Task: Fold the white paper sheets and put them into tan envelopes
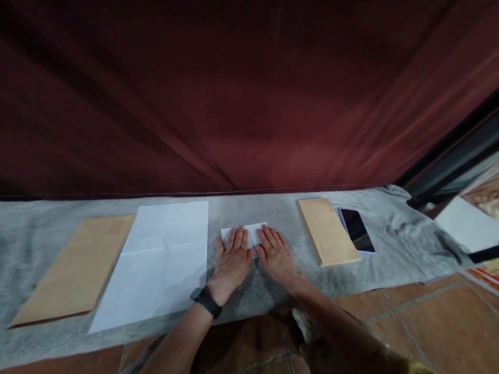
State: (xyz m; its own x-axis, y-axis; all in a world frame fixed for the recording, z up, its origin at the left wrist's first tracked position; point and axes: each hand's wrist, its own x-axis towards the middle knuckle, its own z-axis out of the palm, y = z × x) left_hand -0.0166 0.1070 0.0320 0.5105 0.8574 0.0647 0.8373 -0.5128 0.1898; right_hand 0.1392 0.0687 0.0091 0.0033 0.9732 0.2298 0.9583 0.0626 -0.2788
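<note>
Left hand [231, 263], right hand [277, 256] spread flat, gripping nothing, on folded white paper [253, 233], centre frame. Judgement: press evenly along crease, edges aligned.

Both hands are laid flat, palms down, side by side about midway along the grey cloth [395, 253], with the wrists held just inside its front edge. The left hand [231, 263] and the right hand [276, 255] are spread open, the fingers stretched and pointed away from the body, the thumbs turned inward and nearly met. Both forearms are bared and angled toward each other. A black band [208, 302] is worn on the left wrist.
</note>
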